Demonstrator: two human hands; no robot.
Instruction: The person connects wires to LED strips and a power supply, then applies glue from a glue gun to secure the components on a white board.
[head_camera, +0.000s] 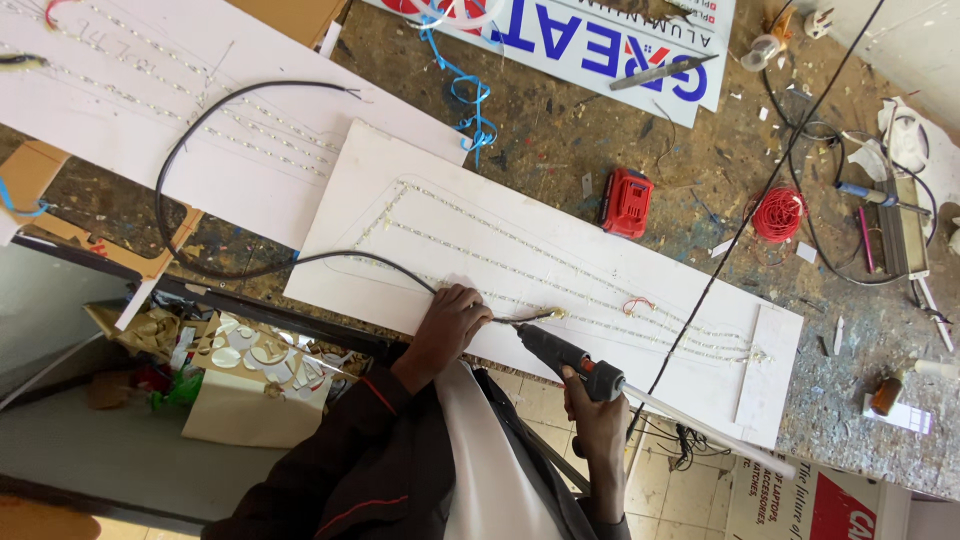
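far left: second white board (150, 110) with led strips, cardboard under it, black cable (200, 110) looping off it toward the centre. below the bench edge: box of scraps (235, 385).

centre: white board (480, 230) flat on the paint-spattered bench (560, 150), tilted across it, thin led strips (520, 245) laid in long rows on top. left hand (450, 325) curled narrow at the near edge of the board, pinching the black cable end down where it meets the strips. right hand (590, 410) wrapped tight round the handle of a glue gun (570, 358), nozzle aimed at the same spot just beside the left fingertips; white glue stick (700, 430) jutting out the back.

handling, as a judgement: board looks light, stiff, probably foam or plastic sheet, dents easily; best held by the edges. strips thin, floppy, fragile at solder joints; press on the flat backing, not the leds. cable springy, likely to lift unless pinned close to the joint. gun nozzle probably hot, grip only at the handle.

right: red battery pack (627, 203), blue tape (465, 95), printed sign (600, 40) at top, red wire spool (779, 213), thin black cord (760, 200) crossing diagonally, clutter of tools at far right.
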